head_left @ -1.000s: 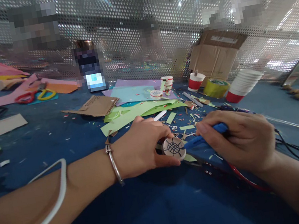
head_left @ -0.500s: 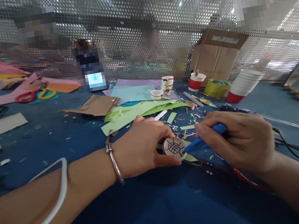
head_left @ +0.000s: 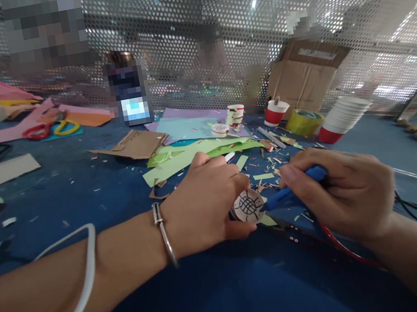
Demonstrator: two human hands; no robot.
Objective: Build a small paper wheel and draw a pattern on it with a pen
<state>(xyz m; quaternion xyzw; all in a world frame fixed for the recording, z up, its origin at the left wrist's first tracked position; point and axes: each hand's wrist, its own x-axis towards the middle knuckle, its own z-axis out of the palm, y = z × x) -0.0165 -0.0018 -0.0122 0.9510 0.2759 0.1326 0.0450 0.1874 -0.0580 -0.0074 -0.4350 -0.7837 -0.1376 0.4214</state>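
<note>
A small round pale disc (head_left: 249,207) with a dark turtle-like line drawing faces up between the thumb and fingers of my left hand (head_left: 209,207). My right hand (head_left: 339,192) grips a blue pen (head_left: 280,198), its tip at the disc's right edge. Whether the tip touches the surface is too small to tell. Paper scraps (head_left: 264,176) lie just behind the disc. Red-handled scissors (head_left: 339,246) rest partly under my right hand.
Green paper strips (head_left: 177,162), folded cardboard (head_left: 136,143) and small stacked cup pieces (head_left: 235,114) lie beyond my hands. Farther right are a red-and-white cup (head_left: 276,113), yellow tape (head_left: 303,122) and stacked cups (head_left: 343,119). Scissors (head_left: 66,127) lie at the far left.
Both hands have shifted slightly right in view. More small marks show near the disc's right edge, and the pen tip sits a little away from its earlier spot.
</note>
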